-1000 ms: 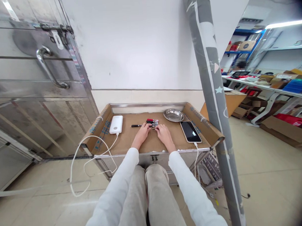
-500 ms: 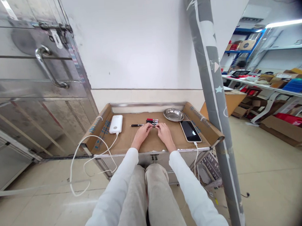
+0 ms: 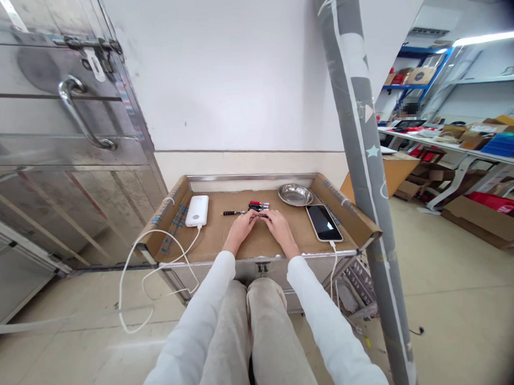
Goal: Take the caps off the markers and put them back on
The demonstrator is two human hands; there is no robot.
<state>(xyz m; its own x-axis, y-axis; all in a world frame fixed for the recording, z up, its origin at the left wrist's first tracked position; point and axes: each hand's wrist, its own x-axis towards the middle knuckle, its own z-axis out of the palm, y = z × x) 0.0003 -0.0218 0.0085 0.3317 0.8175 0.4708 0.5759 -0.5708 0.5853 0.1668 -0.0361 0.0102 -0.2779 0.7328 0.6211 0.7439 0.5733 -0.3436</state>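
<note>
My left hand [image 3: 242,228] and my right hand [image 3: 278,228] meet at the fingertips over the middle of the cardboard-covered table top [image 3: 216,239]. Both are closed, pinching something small and dark that is mostly hidden by the fingers. Just beyond the fingertips lie a red-marked pen [image 3: 260,203] and dark markers [image 3: 257,207], partly overlapping. A black pen [image 3: 233,213] lies flat to the left, its right end close to my left hand.
A white power bank [image 3: 197,211] with a white cable lies at the left. On the right are a round metal bowl [image 3: 296,195] and a phone [image 3: 324,223] plugged into a cable. Cardboard-covered side rails bound the table; a tall grey roll [image 3: 355,97] leans at its right.
The fingertips of both hands have drawn closer together, the right-hand fingers shifting slightly left. The pens, bowl, phone and power bank have stayed in place.
</note>
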